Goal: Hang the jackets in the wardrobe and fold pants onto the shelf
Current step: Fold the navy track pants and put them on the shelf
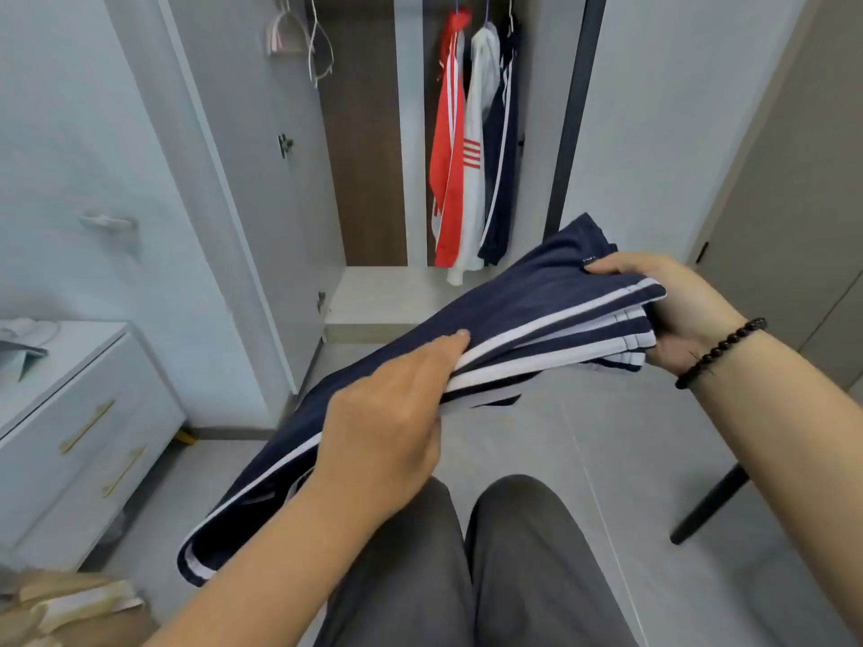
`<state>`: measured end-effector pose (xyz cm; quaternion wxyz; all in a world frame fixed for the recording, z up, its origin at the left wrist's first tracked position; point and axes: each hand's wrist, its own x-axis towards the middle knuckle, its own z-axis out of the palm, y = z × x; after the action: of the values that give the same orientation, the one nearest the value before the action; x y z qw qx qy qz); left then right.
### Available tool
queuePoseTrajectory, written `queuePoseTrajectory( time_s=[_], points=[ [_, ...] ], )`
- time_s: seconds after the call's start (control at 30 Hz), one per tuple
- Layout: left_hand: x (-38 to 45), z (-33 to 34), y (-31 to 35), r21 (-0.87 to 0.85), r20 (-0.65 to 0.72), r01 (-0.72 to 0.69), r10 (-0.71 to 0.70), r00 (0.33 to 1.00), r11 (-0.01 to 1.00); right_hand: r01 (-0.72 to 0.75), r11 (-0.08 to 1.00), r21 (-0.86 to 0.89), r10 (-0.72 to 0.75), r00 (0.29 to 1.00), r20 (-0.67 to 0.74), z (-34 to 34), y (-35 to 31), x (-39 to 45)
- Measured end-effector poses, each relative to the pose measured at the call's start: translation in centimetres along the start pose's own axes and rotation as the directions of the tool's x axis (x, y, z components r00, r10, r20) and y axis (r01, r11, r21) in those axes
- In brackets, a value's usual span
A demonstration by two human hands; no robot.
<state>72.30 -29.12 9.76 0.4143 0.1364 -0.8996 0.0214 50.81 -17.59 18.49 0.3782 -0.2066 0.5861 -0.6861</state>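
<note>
While a person stands on a pale tiled floor in grey trousers, both hands hold a pair of navy pants with white side stripes in the air, above the knees and in front of an open wardrobe. Nearest the camera, the left hand grips the middle of the folded cloth, thumb laid along the top and fingers curled beneath; the free end of the pants hangs down past that forearm toward the lower left. Farther out, the right hand, a dark bead bracelet at its wrist, pinches the bunched end of the pants, where the striped layers stack together. At the left edge stands a white drawer unit with gold handles, pale cloth lying on its top. A black furniture leg slants across the floor on the right. Beyond the hands, a light shelf forms the wardrobe's base. Above its right part three jackets hang side by side from the rail: a red jacket, a white jacket with red bars, and a navy jacket. Spare hangers dangle at the upper left of the wardrobe.
</note>
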Motion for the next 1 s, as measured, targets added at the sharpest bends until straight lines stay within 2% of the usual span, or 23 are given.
queuePoseTrajectory(
  time_s=[0.1, 0.2, 0.3, 0.4, 0.47, 0.57, 0.63, 0.7, 0.73, 0.8, 0.87, 0.93, 0.97, 1.0],
  points=[
    [-7.5, 5.1, 2.6, -0.065, 0.267, -0.048, 0.063, 0.962, 0.997, -0.261, 0.961, -0.093, 0.246, 0.958, -0.147, -5.7, 6.8, -0.6],
    [-13.5, 8.4, 3.5, -0.088, 0.469, -0.028, 0.066, 0.881, 0.996, -0.481, 0.873, -0.081, 0.443, 0.851, -0.284, -10.7, 15.0, -1.9],
    [-14.8, 9.6, 2.9, -0.111, 0.562, -0.026, 0.084, 0.823, 0.993, -0.593, 0.804, 0.031, 0.57, 0.756, -0.322, -12.9, 20.9, -3.7],
    [-13.6, 9.8, 2.6, -0.088, 0.584, -0.057, 0.098, 0.806, 0.994, -0.628, 0.773, 0.089, 0.627, 0.735, -0.258, -13.1, 22.7, -4.5],
    [-12.8, 9.7, 2.7, -0.104, 0.569, -0.073, 0.12, 0.813, 0.992, -0.619, 0.784, 0.051, 0.612, 0.757, -0.23, -13.6, 22.2, -4.4],
    [-11.8, 8.9, 5.0, -0.162, 0.539, -0.109, 0.18, 0.823, 0.981, -0.489, 0.872, 0.014, 0.482, 0.854, -0.197, -16.4, 19.7, -3.7],
    [-12.1, 8.8, 7.2, -0.223, 0.582, -0.098, 0.214, 0.784, 0.97, -0.432, 0.902, -0.003, 0.425, 0.889, -0.17, -18.7, 18.4, -3.7],
    [-12.3, 8.5, 9.0, -0.287, 0.679, -0.035, 0.229, 0.698, 0.957, -0.475, 0.877, -0.078, 0.459, 0.873, -0.165, -20.0, 18.4, -4.0],
    [-11.9, 8.3, 9.3, -0.298, 0.728, 0.027, 0.209, 0.653, 0.954, -0.52, 0.842, -0.142, 0.494, 0.85, -0.182, -20.3, 19.1, -4.4],
    [-11.3, 8.0, 8.7, -0.271, 0.829, 0.239, 0.1, 0.551, 0.932, -0.593, 0.759, -0.269, 0.548, 0.805, -0.228, -20.6, 20.7, -4.9],
    [-10.5, 8.1, 6.8, -0.177, 0.845, 0.359, -0.046, 0.533, 0.916, -0.622, 0.658, -0.424, 0.53, 0.783, -0.327, -20.4, 21.7, -4.9],
    [-10.0, 8.6, 4.2, -0.079, 0.836, 0.405, -0.161, 0.525, 0.911, -0.611, 0.487, -0.625, 0.423, 0.79, -0.443, -19.3, 21.4, -3.9],
    [-9.8, 8.9, 2.9, -0.026, 0.842, 0.42, -0.206, 0.498, 0.907, -0.555, 0.382, -0.739, 0.304, 0.831, -0.466, -18.2, 21.0, -3.3],
    [-9.8, 9.4, 1.6, 0.039, 0.851, 0.42, -0.25, 0.461, 0.907, -0.468, 0.323, -0.823, 0.164, 0.884, -0.438, -16.4, 20.6, -2.7]
  ],
)
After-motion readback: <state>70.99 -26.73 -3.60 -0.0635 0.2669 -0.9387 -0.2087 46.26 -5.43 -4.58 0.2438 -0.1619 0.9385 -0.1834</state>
